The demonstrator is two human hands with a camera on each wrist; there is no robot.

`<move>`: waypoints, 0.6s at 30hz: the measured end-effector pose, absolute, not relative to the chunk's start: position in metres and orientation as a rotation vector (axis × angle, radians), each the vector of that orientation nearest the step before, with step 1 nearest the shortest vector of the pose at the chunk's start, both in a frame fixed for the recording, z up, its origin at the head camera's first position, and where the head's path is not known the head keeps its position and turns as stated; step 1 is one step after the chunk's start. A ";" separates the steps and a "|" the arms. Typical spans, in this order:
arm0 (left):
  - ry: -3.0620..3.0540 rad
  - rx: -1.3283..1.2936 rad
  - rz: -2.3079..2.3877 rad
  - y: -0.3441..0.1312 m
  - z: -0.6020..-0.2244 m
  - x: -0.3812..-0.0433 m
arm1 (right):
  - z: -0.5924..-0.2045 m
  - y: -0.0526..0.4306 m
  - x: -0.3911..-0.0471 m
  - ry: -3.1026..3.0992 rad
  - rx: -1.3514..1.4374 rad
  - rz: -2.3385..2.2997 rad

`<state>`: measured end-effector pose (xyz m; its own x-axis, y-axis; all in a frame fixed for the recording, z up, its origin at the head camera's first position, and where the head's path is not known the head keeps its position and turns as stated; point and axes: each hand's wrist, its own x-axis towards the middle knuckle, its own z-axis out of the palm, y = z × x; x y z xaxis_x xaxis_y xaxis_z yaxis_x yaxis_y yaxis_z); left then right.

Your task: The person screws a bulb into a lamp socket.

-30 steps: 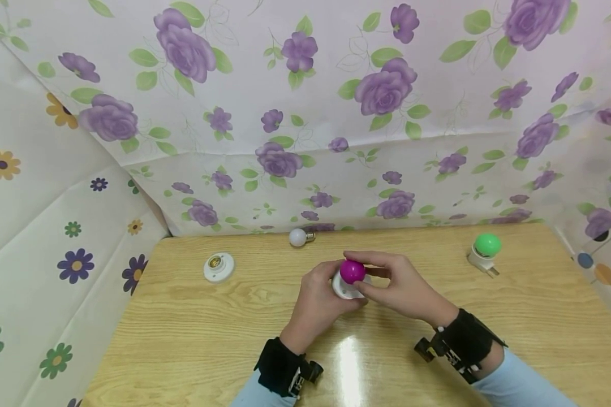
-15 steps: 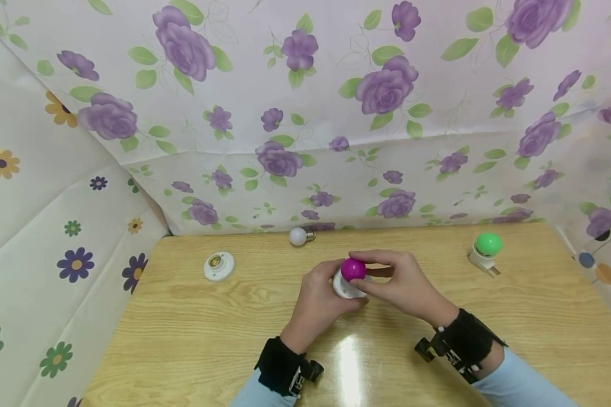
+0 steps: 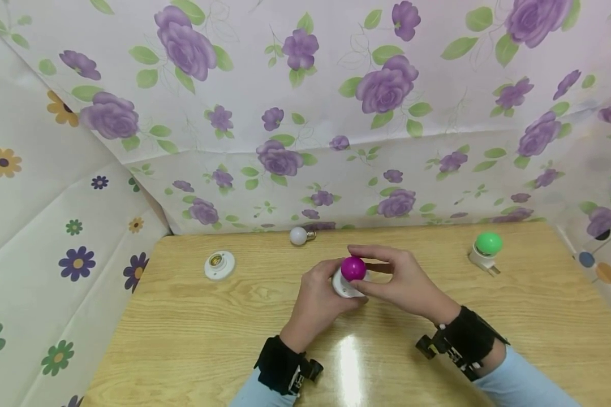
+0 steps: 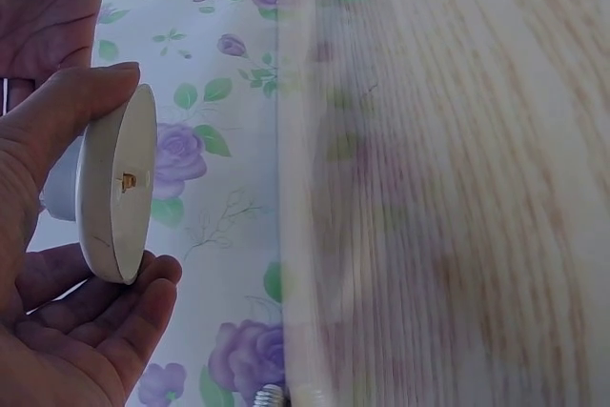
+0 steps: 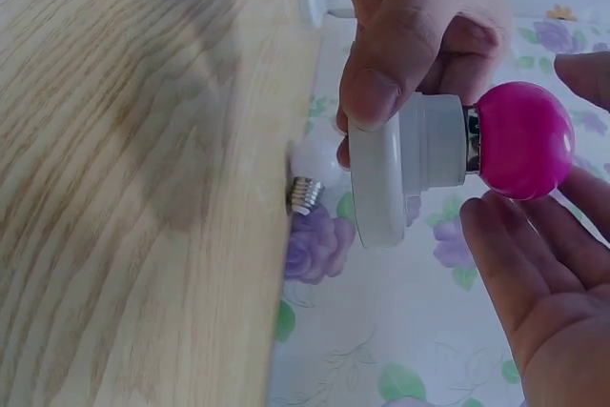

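Note:
My left hand (image 3: pixel 319 297) grips a white round lamp holder (image 3: pixel 343 287) by the rim of its base, thumb on one side and fingers on the other. A magenta light bulb (image 5: pixel 524 140) sits in the holder's socket, with a thin metal band showing at the socket mouth. Around the bulb curves my right hand (image 3: pixel 399 280), its fingers at the bulb's side and the thumb close by. From the left wrist view, the back of the holder (image 4: pixel 133 183) shows a small brass contact; the bulb is hidden there.
A second white lamp holder (image 3: pixel 219 265) with a bare socket lies at the left of the wooden table (image 3: pixel 209 350). A white bulb (image 3: pixel 298 236) rests on its side at the back edge. A green bulb in a plug-in holder (image 3: pixel 483 254) is at the back right.
The index finger of my right hand has lifted slightly off the top of the magenta bulb. My left hand and the lamp holder stay almost in place.

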<state>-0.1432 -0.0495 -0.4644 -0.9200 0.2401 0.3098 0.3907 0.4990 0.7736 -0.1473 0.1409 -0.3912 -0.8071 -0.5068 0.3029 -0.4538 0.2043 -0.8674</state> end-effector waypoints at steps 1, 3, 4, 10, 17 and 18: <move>-2.572 -0.550 -1.395 -0.050 -0.464 -0.143 | -0.392 0.141 -0.148 2.382 -0.969 -1.696; -2.566 -0.558 -1.395 -0.049 -0.464 -0.143 | -0.400 0.142 -0.152 2.359 -0.985 -1.686; -2.564 -0.561 -1.394 -0.049 -0.464 -0.143 | -0.405 0.143 -0.154 2.350 -0.995 -1.682; -2.569 -0.554 -1.373 -0.050 -0.463 -0.142 | -0.422 0.146 -0.162 2.338 -1.030 -1.661; -2.579 -0.538 -1.372 -0.050 -0.463 -0.142 | -0.423 0.145 -0.162 2.319 -1.027 -1.697; -2.579 -0.539 -1.373 -0.051 -0.463 -0.142 | -0.423 0.145 -0.162 2.317 -1.026 -1.705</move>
<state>-0.1417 -0.0506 -0.4632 -0.9200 0.2345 0.3140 0.3914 0.5107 0.7655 -0.1615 0.1451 -0.4233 -0.7708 -0.5577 0.3080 -0.4599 0.1526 -0.8747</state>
